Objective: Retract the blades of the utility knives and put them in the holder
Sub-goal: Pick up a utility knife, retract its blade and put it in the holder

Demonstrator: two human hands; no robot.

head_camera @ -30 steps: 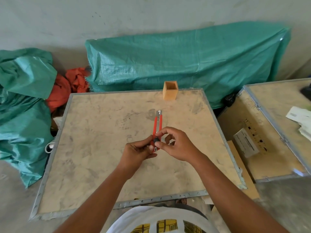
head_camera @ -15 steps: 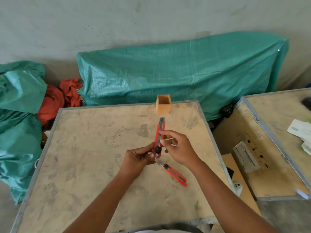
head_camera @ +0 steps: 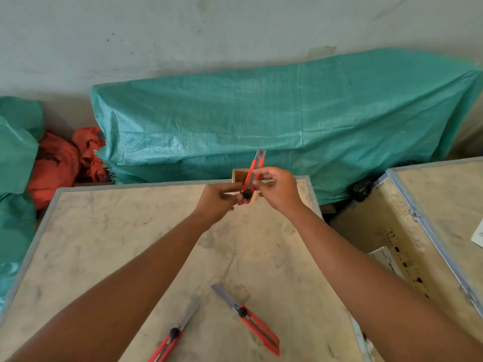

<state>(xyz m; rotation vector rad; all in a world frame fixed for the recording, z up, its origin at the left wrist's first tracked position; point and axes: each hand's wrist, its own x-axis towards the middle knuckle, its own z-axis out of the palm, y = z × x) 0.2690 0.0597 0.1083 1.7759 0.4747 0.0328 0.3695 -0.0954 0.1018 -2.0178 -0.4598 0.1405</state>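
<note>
Two hands, left hand (head_camera: 218, 201) and right hand (head_camera: 278, 190), pinch a red utility knife (head_camera: 251, 178) before the wooden holder (head_camera: 239, 175); slide the blade fully in, fingertips clear, before dropping it.

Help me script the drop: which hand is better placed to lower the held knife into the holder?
Right hand: it pinches the held knife higher, over the holder; the left hand grips the base.
</note>
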